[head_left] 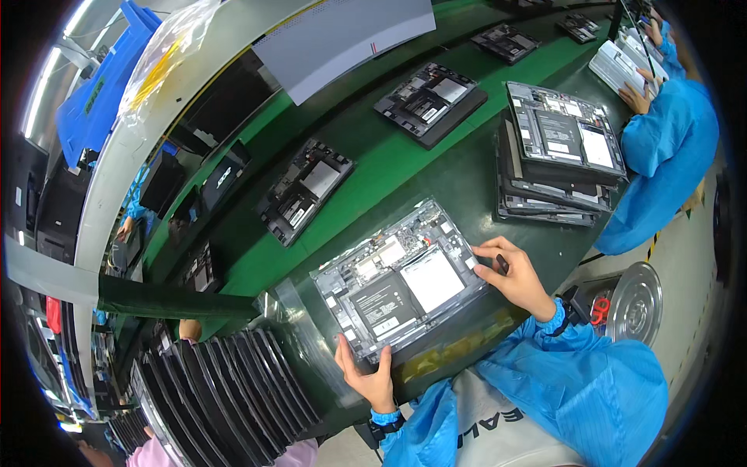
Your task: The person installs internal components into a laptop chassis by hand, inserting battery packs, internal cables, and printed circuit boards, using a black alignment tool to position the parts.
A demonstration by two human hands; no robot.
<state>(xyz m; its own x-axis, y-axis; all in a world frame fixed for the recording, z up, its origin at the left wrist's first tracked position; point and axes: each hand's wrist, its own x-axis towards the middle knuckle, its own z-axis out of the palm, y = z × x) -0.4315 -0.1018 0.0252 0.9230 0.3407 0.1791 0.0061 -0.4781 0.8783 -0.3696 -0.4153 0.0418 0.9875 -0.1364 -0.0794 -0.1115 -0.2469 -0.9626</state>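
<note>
A laptop base with its inside exposed, showing a black battery, a pale rectangular plate and circuit boards, lies tilted on the dark green bench before me. My left hand grips its near left corner, thumb and fingers spread along the edge. At the right edge, the thumb and forefinger of my right hand hold the side of the same base. A small dark stick-like tool is tucked in that right hand; its kind cannot be made out.
Opened laptop bases are stacked at the right rear. More, including one base, lie along the green conveyor. A row of dark panels stands at the left. A co-worker in a blue sleeve works at the far right, near a round metal lid.
</note>
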